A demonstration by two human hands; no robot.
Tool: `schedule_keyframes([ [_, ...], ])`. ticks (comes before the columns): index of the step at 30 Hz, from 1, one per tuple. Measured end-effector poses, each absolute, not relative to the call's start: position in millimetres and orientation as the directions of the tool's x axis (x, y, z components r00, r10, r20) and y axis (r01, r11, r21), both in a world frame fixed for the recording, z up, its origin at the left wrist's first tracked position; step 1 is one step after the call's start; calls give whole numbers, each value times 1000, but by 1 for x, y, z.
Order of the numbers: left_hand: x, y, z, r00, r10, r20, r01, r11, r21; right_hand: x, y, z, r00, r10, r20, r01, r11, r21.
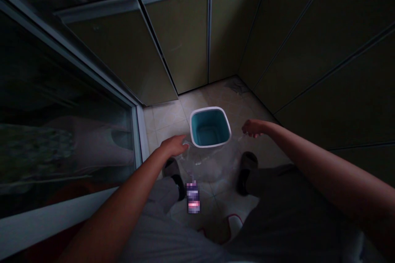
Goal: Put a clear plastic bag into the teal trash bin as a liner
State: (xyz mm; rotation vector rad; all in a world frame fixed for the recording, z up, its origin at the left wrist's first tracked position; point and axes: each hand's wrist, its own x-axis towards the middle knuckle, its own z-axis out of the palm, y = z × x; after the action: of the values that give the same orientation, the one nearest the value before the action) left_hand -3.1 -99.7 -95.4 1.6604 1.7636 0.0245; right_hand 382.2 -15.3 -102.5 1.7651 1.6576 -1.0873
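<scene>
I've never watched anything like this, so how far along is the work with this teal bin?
Done: the teal bin stands upright on the tiled floor. In hand: the left hand and right hand hold a clear plastic bag spread in front of it. Left: the plastic isn't over the rim yet, and the bin's inside shows bare.

Your one camera sits on your head, facing forward and steeply down, looking past your legs (160,195) to the floor (165,119). It sees your left hand (174,146) and right hand (254,128) close up, the bin (210,127) just beyond them, cabinets (182,33) at far and right, and a glass door (61,111) along the left.
</scene>
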Motion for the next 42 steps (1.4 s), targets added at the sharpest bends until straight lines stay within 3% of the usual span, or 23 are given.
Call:
schedule_keyframes([
  [4, 15, -97, -48, 76, 939, -335, 894, 85, 440, 380, -24, -92, -164, 720, -674, 979, 38, -198],
  [8, 46, -114, 0, 159, 981, -111, 819, -68, 570, 372, -46, -72, -222, 832, -508, 973, 152, -175],
  [12, 69, -130, 8, 108, 991, 75, 739, -131, 661, 368, -74, -63, -339, 821, -459, 938, 262, -225],
  [16, 73, -123, -26, 124, 992, -27, 749, -76, 659, 375, -95, -71, -444, 692, -570, 896, 338, -288],
  [20, 63, -117, -67, 159, 976, -151, 774, -28, 633, 387, -106, -86, -408, 677, -612, 912, 337, -236],
  [24, 58, -117, -77, 160, 975, -155, 774, -27, 632, 389, -104, -90, -382, 739, -554, 924, 291, -249],
  [28, 60, -113, -46, 115, 993, -33, 662, -52, 748, 376, -92, -66, -451, 811, -373, 859, 281, -428],
  [31, 57, -116, 3, 184, 981, 56, 431, -132, 893, 360, -87, -28, -480, 856, -190, 690, 234, -685],
  [34, 48, -139, 65, 352, 923, 156, 114, -208, 971, 346, -98, 25, -487, 873, 22, 360, 223, -906],
  [36, 43, -157, 103, 468, 856, 218, -37, -227, 973, 338, -111, 59, -500, 841, 207, 82, 284, -955],
  [39, 40, -157, 131, 587, 773, 239, -126, -204, 971, 331, -117, 90, -464, 780, 420, -253, 338, -907],
  [41, 40, -129, 116, 597, 788, 150, -98, -114, 989, 331, -98, 85, -470, 798, 376, -311, 249, -917],
  [42, 40, -108, 99, 586, 806, 83, -78, -46, 996, 331, -82, 74, -504, 819, 275, -276, 149, -950],
])
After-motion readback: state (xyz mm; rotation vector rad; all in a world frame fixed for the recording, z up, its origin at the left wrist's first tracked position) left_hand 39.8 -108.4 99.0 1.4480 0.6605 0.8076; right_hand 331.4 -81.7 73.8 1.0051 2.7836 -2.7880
